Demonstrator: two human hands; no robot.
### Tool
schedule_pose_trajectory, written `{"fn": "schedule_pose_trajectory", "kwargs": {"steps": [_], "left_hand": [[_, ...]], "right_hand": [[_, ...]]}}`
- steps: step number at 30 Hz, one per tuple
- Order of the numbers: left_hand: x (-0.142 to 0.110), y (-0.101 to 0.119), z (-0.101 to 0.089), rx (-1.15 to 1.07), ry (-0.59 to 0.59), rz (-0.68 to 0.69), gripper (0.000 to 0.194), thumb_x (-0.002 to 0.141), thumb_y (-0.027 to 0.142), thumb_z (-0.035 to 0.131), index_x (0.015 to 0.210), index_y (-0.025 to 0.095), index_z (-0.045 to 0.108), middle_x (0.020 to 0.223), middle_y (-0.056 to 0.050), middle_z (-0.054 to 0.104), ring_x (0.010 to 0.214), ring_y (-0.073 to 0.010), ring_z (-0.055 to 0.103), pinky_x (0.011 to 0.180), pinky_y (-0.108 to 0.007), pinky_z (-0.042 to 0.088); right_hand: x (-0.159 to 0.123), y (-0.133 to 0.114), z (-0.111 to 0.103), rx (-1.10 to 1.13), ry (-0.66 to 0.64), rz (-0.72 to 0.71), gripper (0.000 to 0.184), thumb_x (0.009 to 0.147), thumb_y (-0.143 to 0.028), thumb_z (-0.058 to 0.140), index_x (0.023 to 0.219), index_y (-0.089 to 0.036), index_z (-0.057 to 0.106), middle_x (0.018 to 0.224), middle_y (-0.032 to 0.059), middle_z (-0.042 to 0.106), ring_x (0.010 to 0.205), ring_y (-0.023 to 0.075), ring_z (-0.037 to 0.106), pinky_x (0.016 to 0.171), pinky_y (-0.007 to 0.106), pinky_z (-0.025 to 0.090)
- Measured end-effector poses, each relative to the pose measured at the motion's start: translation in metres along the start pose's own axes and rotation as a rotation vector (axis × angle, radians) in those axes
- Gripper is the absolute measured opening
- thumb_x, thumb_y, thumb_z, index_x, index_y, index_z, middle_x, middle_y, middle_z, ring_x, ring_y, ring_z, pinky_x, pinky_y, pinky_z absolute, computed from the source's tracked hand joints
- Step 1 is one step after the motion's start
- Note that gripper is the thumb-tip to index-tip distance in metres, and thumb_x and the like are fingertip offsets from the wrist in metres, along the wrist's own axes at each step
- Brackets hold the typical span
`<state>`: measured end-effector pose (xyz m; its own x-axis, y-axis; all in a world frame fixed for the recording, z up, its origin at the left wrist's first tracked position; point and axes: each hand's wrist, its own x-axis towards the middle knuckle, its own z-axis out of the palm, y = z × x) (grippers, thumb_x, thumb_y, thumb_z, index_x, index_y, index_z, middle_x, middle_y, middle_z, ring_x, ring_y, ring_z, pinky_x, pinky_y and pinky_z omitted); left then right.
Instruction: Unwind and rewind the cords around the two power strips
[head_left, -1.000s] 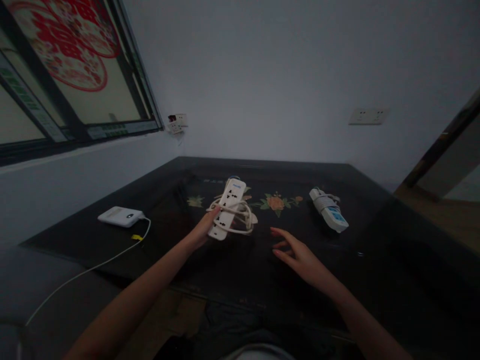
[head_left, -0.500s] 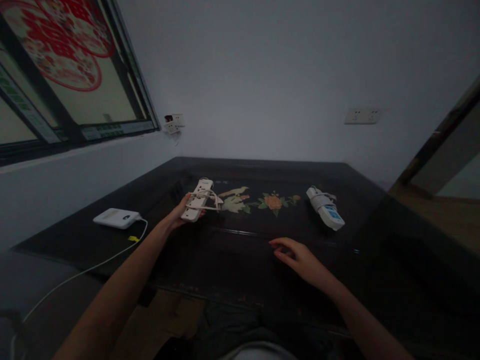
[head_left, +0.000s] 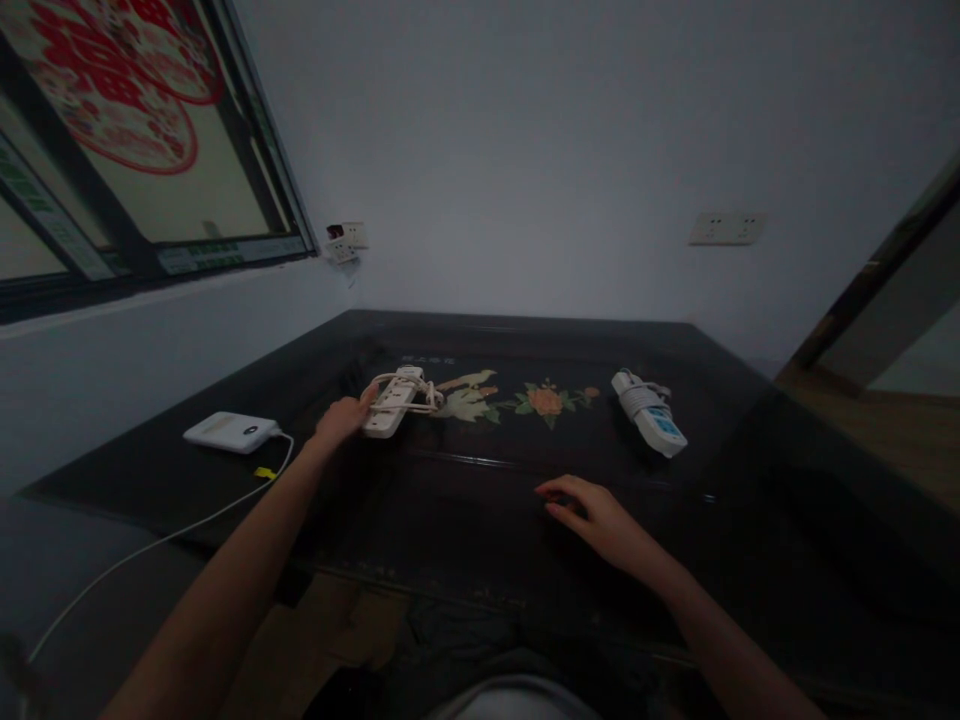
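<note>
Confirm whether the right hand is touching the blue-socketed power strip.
Apart. The head view shows bare dark tabletop between the right hand and the blue-socketed power strip.

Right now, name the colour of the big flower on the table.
The flower is pale orange, best seen in the head view.

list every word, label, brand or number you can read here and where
"福" on the red window decoration, partly cropped
Too blurred to read: pale characters on the black table
Green print on the window frame: unreadable
Left power strip, right power strip, white device: nothing legible
</note>
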<state>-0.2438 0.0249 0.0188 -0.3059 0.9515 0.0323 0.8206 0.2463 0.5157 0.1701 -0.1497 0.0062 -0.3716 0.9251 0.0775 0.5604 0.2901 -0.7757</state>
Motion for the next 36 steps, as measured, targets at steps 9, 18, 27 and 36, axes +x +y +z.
{"fn": "schedule_pose_trajectory", "kwargs": {"steps": [9, 18, 27, 36], "left_hand": [[-0.042, 0.033, 0.002, 0.318, 0.392, 0.535, 0.058, 0.088, 0.050, 0.041, 0.140, 0.025, 0.038, 0.141, -0.015, 0.040, 0.130, -0.0324, 0.035, 0.104, -0.051, 0.030], [-0.039, 0.058, 0.034, 0.423, 0.143, 0.552, 0.065, 0.081, 0.069, 0.039, 0.133, 0.033, 0.048, 0.150, -0.011, 0.030, 0.137, -0.0423, 0.016, 0.100, -0.070, 0.017], [-0.052, 0.040, 0.041, 0.465, 0.209, 0.620, 0.079, 0.073, 0.069, 0.052, 0.141, 0.031, 0.036, 0.153, -0.013, 0.022, 0.139, -0.0442, 0.007, 0.100, -0.071, 0.014], [-0.040, 0.027, 0.045, 0.487, 0.261, 0.687, 0.059, 0.081, 0.039, 0.059, 0.138, 0.031, 0.042, 0.148, -0.011, 0.032, 0.139, -0.0386, 0.013, 0.102, -0.071, 0.015]], "right_hand": [[-0.004, 0.001, -0.002, -0.050, 0.003, 0.007, 0.024, 0.088, -0.030, 0.050, 0.106, -0.021, 0.063, 0.108, 0.0079, 0.064, 0.096, 0.0203, 0.061, 0.083, 0.034, 0.049], [-0.009, 0.003, -0.005, -0.067, 0.013, 0.015, 0.024, 0.088, -0.030, 0.049, 0.105, -0.021, 0.063, 0.109, 0.0078, 0.064, 0.097, 0.0210, 0.061, 0.087, 0.036, 0.048], [-0.012, 0.000, -0.005, -0.059, 0.013, -0.011, 0.023, 0.088, -0.031, 0.050, 0.105, -0.021, 0.064, 0.108, 0.0077, 0.065, 0.098, 0.0212, 0.061, 0.086, 0.036, 0.047], [0.011, 0.026, -0.068, -0.101, 0.368, -0.021, 0.028, 0.085, -0.031, 0.050, 0.108, -0.019, 0.061, 0.108, 0.0086, 0.064, 0.097, 0.0206, 0.060, 0.078, 0.033, 0.049]]}}
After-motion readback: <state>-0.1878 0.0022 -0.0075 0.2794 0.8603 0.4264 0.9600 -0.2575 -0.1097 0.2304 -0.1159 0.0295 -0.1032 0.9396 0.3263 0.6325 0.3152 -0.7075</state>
